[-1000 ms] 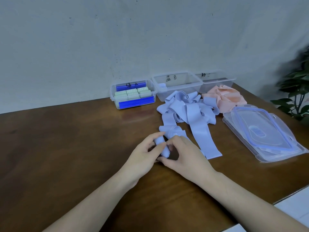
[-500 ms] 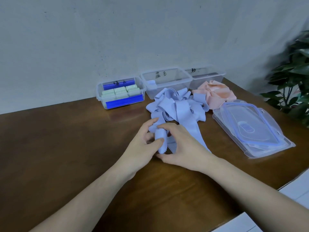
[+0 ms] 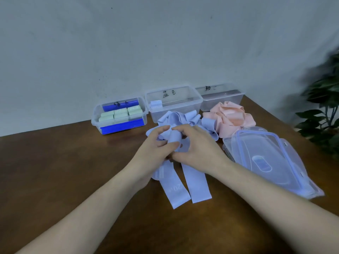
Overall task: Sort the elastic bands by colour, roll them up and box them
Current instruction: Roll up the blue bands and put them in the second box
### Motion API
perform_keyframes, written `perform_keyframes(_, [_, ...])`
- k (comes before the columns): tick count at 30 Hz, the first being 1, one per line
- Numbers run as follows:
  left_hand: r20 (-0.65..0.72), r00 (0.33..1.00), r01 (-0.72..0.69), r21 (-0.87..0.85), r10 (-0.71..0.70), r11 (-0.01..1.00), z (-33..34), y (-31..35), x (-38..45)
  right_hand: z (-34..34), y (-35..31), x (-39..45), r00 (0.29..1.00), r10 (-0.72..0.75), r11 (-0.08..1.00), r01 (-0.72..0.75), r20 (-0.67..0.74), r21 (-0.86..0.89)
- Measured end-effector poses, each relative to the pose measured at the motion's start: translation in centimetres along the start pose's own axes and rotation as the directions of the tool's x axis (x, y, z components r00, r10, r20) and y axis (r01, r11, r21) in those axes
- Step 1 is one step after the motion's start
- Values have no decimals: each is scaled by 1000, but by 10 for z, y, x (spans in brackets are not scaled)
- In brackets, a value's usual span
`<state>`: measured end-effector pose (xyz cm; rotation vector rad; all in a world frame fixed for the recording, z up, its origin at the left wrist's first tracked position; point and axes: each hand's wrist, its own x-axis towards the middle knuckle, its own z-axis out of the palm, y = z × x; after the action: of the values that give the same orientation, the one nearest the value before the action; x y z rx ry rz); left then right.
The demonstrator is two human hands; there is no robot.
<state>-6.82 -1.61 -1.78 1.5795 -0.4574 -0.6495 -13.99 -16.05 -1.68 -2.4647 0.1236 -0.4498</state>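
Both hands, left and right, pinch the upright blue roll in their grip.

The desk is dark brown wood. Lavender-blue bands lie mid-desk beside peach-pink bands. Along the far edge, a clear box with royal-blue panels holds pale green rolls. The clear lids near the right edge have lavender rims.
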Motion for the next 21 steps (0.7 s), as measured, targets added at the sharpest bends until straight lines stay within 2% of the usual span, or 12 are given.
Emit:
perform_keyframes(4, [-58,998,17,-20,-18,1000,14,13,25,-18,17,22,997,-21,1000,21,75,11])
perform_keyframes(13, [-206,973,35,-305,-102,952,41,36,67,-32,61,79,999,-18,999,17,33,45])
perform_keyframes(16, [-259,961,27,-259,-97,965,41,42,81,-34,68,96,994,-33,999,30,100,24])
perform_keyframes(21, [-336,938,58,-106,-90,993,13,48,105,-39,77,118,966,-141,975,98,215,199])
